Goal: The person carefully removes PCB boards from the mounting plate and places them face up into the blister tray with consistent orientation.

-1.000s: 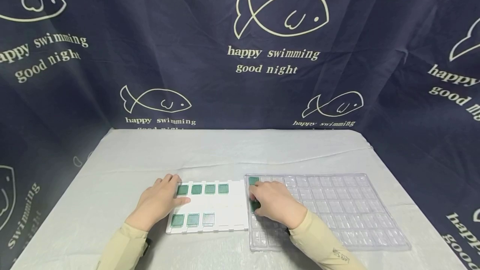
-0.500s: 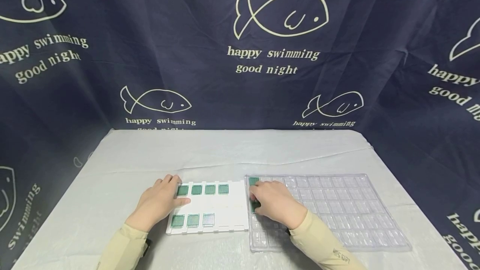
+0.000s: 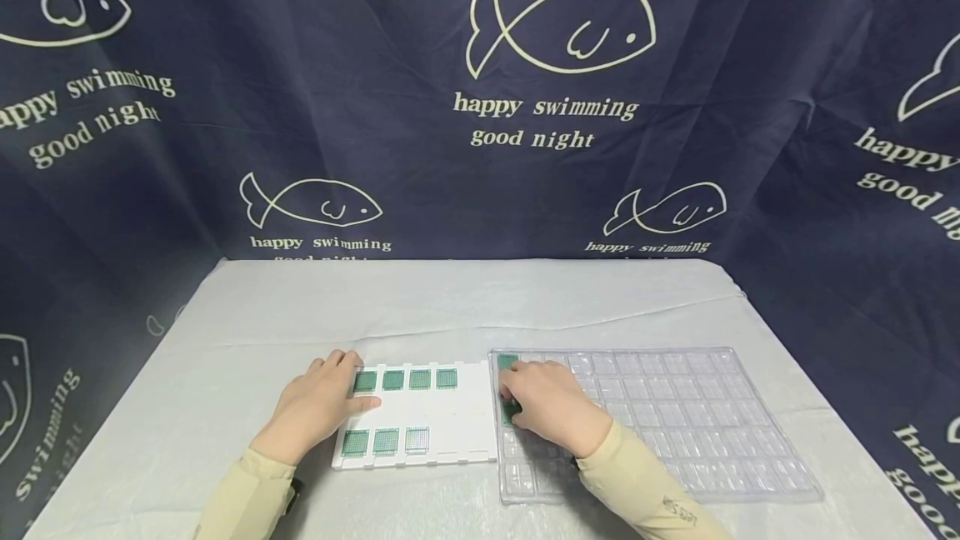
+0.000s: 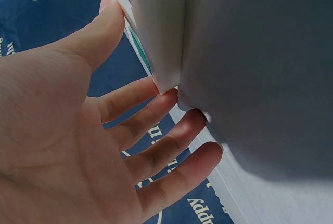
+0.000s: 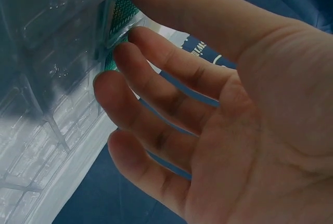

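Note:
My left hand (image 3: 318, 402) rests flat against the left edge of a white tray (image 3: 457, 423), thumb on its top (image 4: 112, 11) and fingers relaxed at the corner. The tray holds a back row of several green boards (image 3: 407, 378) and three boards in front (image 3: 386, 440). My right hand (image 3: 551, 407) lies over the left column of a clear plastic pocket tray (image 3: 675, 415). Its thumb and straight fingers (image 5: 130, 47) touch a green board (image 5: 124, 8) in a pocket, mostly hidden in the head view (image 3: 510, 413). Another green board (image 3: 507, 362) sits in the far-left corner pocket.
Both trays lie side by side on a table under a pale grey cloth (image 3: 450, 307). A dark blue curtain with fish prints (image 3: 555, 107) hangs close behind and around the table. Bare cloth stretches behind the trays and to the left.

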